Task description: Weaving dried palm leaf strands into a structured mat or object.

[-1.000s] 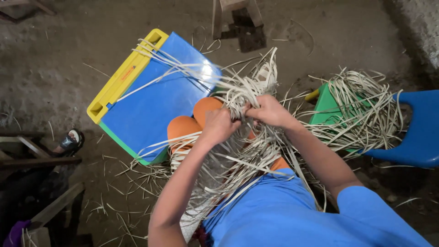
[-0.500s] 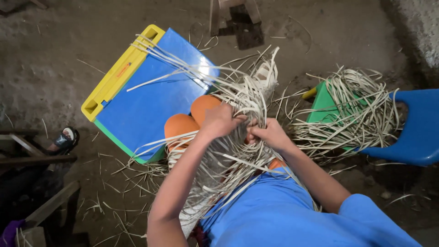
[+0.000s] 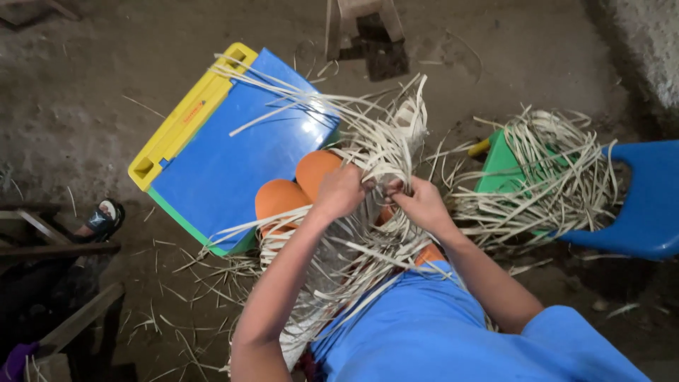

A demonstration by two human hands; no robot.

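A woven mat of pale flat strips (image 3: 353,247) lies over my lap, on orange-clad knees (image 3: 297,187). Loose strip ends (image 3: 382,134) fan out from it toward the far side. My left hand (image 3: 341,191) is closed on a bunch of these strips just past the knees. My right hand (image 3: 419,204) pinches strips right beside it, the two hands almost touching. Long single strips (image 3: 276,99) trail left across a small blue plastic table with a yellow edge (image 3: 233,152).
A heap of loose strips (image 3: 548,177) covers a green stool (image 3: 498,166) at the right, next to a blue plastic chair (image 3: 647,201). A wooden stool (image 3: 361,21) stands at the top. Wooden frames (image 3: 49,240) and a sandal (image 3: 102,219) lie at the left. Scraps litter the dirt floor.
My right hand dropped lower and nearer to me, then edged back up toward the left hand. The left hand stayed on the strip bunch, shifting slightly. The trailing strips swung across the blue table.
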